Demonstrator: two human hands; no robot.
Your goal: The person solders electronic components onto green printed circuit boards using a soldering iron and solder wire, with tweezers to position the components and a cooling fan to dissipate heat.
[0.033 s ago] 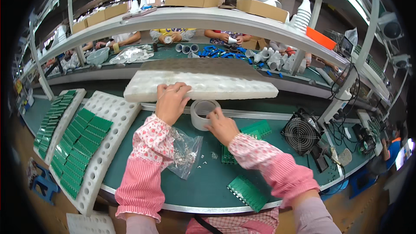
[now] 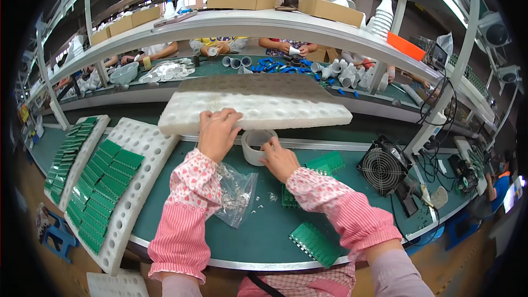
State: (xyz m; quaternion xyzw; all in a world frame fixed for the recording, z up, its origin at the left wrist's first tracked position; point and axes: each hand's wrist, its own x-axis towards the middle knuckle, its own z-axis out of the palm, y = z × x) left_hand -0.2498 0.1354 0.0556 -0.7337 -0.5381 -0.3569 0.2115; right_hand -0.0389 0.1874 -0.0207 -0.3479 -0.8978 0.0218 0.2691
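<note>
My left hand (image 2: 218, 135) is closed on the near edge of a white foam board (image 2: 256, 113) with rows of round dimples, its fingers lying over the top. The board is raised at the back of the bench. Just right of that hand, my right hand (image 2: 280, 160) grips a wide whitish tape roll (image 2: 251, 155) by its right side, fingertips at the hollow middle. The roll stands under the board's near edge. Below my hands lies a clear plastic bag (image 2: 237, 201) of small metal parts. Green circuit boards (image 2: 325, 163) lie partly behind my right forearm.
More green boards (image 2: 315, 245) lie near the front edge. At left, a holed foam tray (image 2: 159, 146) carries rows of boards, with another tray beside it. A black fan (image 2: 379, 168) and cables stand right. Co-workers' hands (image 2: 294, 49) work beyond the shelf (image 2: 242, 19).
The foam board's near left corner sits slightly lower. Both hands keep their hold, and the right one has shifted barely to the left.
</note>
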